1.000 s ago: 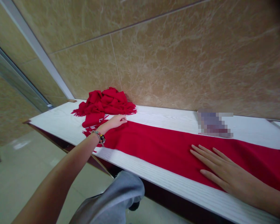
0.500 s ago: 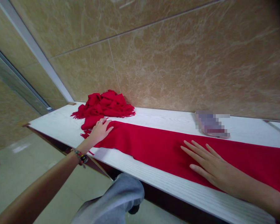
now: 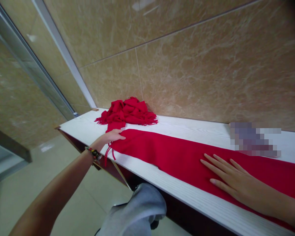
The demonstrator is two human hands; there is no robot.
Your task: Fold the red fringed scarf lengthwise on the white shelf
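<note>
A long red scarf (image 3: 172, 152) lies stretched along a white board, its far end running out of view at the right. At its near-left end my left hand (image 3: 112, 135) has its thumb on the cloth and its fingers closed on the edge; a beaded bracelet is on that wrist. Red fringe strands hang over the board's front edge just below this hand. My right hand (image 3: 232, 177) rests flat on the scarf with fingers spread. Behind my left hand is a crumpled heap of red fringed cloth (image 3: 129, 113).
The white board (image 3: 186, 127) stands against a tan marbled tile wall (image 3: 186, 75). A blurred-out flat object (image 3: 253, 139) lies behind the scarf at the right. My knee (image 3: 147, 203) in grey trousers is below the board's front edge.
My left hand has gone from lying over the scarf's end to gripping its edge, and fringe now hangs off the front. My right hand stays flat. The view has swung left.
</note>
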